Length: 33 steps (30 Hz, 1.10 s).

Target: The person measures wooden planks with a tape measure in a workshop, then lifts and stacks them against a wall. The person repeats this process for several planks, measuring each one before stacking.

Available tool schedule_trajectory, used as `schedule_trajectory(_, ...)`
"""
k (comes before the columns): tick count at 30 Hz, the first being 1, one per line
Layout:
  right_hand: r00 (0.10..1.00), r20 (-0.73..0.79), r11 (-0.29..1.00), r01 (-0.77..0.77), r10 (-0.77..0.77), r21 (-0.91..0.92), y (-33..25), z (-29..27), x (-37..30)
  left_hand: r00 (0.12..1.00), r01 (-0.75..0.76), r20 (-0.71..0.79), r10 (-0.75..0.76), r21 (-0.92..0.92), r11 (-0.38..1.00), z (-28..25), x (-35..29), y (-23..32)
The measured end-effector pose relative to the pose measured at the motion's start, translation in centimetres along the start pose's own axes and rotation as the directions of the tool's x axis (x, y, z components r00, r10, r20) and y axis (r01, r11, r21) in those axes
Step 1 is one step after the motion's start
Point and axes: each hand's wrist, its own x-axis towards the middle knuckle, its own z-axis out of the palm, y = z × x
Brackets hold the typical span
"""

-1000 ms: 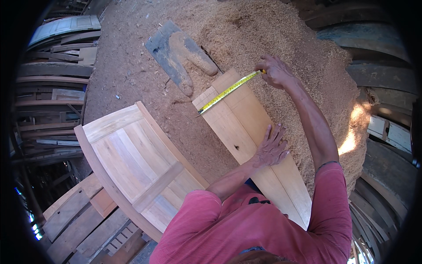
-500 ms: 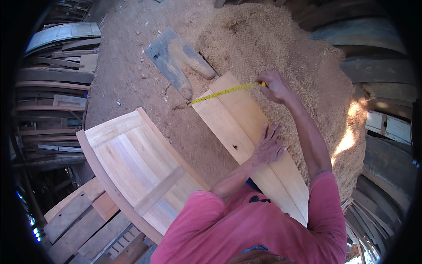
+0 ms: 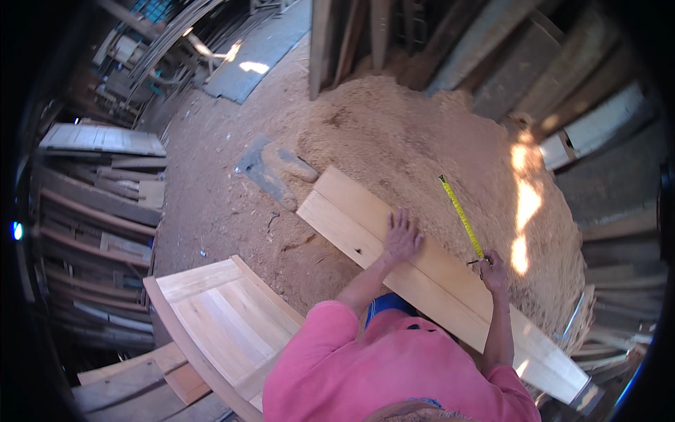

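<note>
One long pale board (image 3: pixel 443 285) lies aslant in front of me, with a small dark knot near its far end. My left hand (image 3: pixel 404 238) rests on its upper face, fingers spread, gripping nothing. My right hand (image 3: pixel 493 270), just past the board's long outer edge, is closed around a tape measure (image 3: pixel 460 216), its yellow blade reaching away from the board above sawdust (image 3: pixel 394 137); whether it touches, I cannot tell. Left of the board stands a panelled wooden door (image 3: pixel 218 316).
</note>
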Motion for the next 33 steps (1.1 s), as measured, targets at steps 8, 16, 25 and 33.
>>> schedule_trajectory(8,0.891,-0.418,0.978,-0.206,0.179,-0.019,16.0,-5.1,-17.7,0.997,-0.075,-0.023,0.079,0.16,0.984,1.7,-4.6,2.1)
schedule_trajectory(16,0.713,-0.56,0.878,-0.476,0.423,0.057,25.2,-5.3,-31.6,0.987,-0.158,0.039,0.153,0.225,0.962,6.6,-12.4,11.0)
schedule_trajectory(25,0.607,-0.524,0.782,-0.584,0.598,0.215,25.7,-5.0,-36.1,0.985,-0.044,0.175,0.007,0.206,0.978,5.1,-12.8,14.6)
schedule_trajectory(33,0.534,-0.483,0.712,-0.607,0.694,0.352,24.5,-2.7,-36.4,0.902,-0.379,0.283,0.326,0.162,0.911,5.8,-11.1,14.9)
